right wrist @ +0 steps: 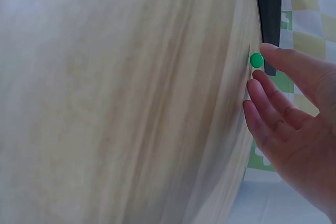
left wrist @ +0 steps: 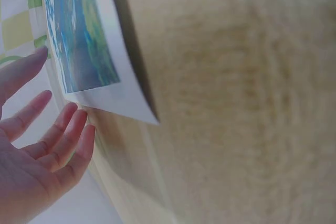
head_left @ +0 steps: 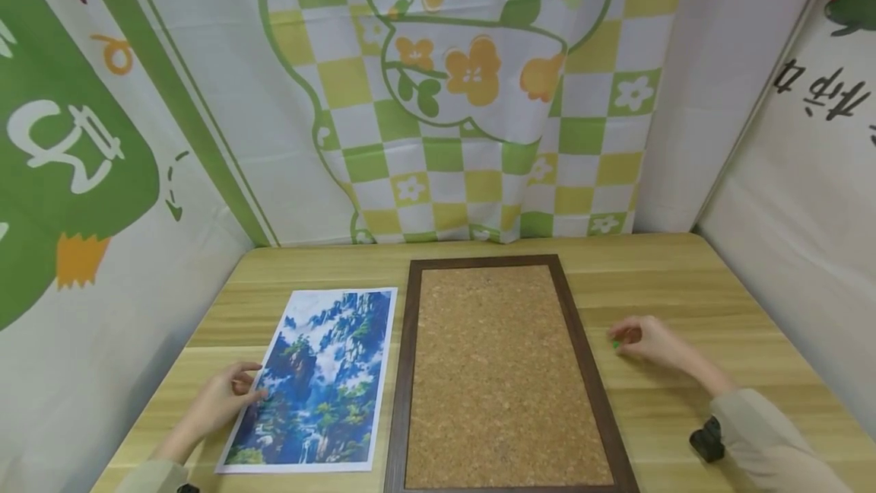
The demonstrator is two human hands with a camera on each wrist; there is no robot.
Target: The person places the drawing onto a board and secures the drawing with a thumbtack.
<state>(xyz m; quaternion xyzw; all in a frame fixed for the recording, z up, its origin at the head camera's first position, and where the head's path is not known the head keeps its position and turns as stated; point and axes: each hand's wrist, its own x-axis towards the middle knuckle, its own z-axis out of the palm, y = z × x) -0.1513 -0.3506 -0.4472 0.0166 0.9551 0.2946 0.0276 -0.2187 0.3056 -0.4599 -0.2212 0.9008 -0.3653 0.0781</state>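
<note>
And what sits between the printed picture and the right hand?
The framed cork board lies between the picture and right hand, with tabletop showing on both sides, in the head view.

Both arms (head_left: 763, 428) reach forward, well apart. The left hand (head_left: 222, 400) angles inward, its fingers (left wrist: 65, 145) loosely bent and spread, thumb (left wrist: 23, 74) standing off. The right hand (head_left: 653, 342) also turns inward, thumb and forefinger (right wrist: 275, 93) tips close together, the rest gently curved.

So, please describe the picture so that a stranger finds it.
On the table, find the corkboard. Left of it lies the picture, the left hand at its outer edge. Unlike the plain corkboard, it shows blue mountains inside a white border.
</note>
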